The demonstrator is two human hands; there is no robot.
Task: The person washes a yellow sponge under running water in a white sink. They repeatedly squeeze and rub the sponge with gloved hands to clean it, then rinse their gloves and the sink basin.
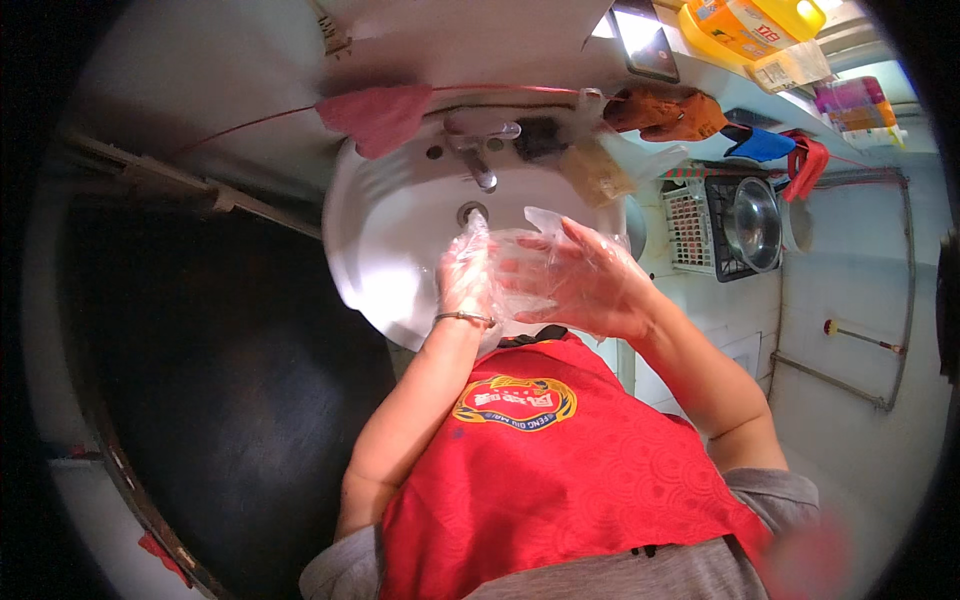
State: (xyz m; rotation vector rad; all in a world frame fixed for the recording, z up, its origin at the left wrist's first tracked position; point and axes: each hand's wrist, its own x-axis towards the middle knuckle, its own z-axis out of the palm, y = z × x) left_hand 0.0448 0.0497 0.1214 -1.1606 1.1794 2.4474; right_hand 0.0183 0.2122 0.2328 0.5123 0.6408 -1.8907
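Observation:
Both hands are raised over the near part of a white washbasin (375,255), in thin clear disposable plastic gloves. My left hand (466,274) is seen edge-on, a bracelet (463,318) at its wrist and loose film pointing toward the drain (472,214). How its fingers are set is blurred by the film. My right hand (581,274) reaches across from the right with fingers apart, their tips close beside the left hand. Whether they touch it cannot be told. Loose glove film sticks out past its thumb. Beyond the drain stands a chrome tap (480,169).
A red line strung behind the basin carries a pink cloth (379,116) and orange gloves (664,114). A clear bag (600,169) sits on the basin's back right. A phone (645,45) and yellow detergent jug (750,26) stand on the ledge. Right are baskets and a metal bowl (756,223).

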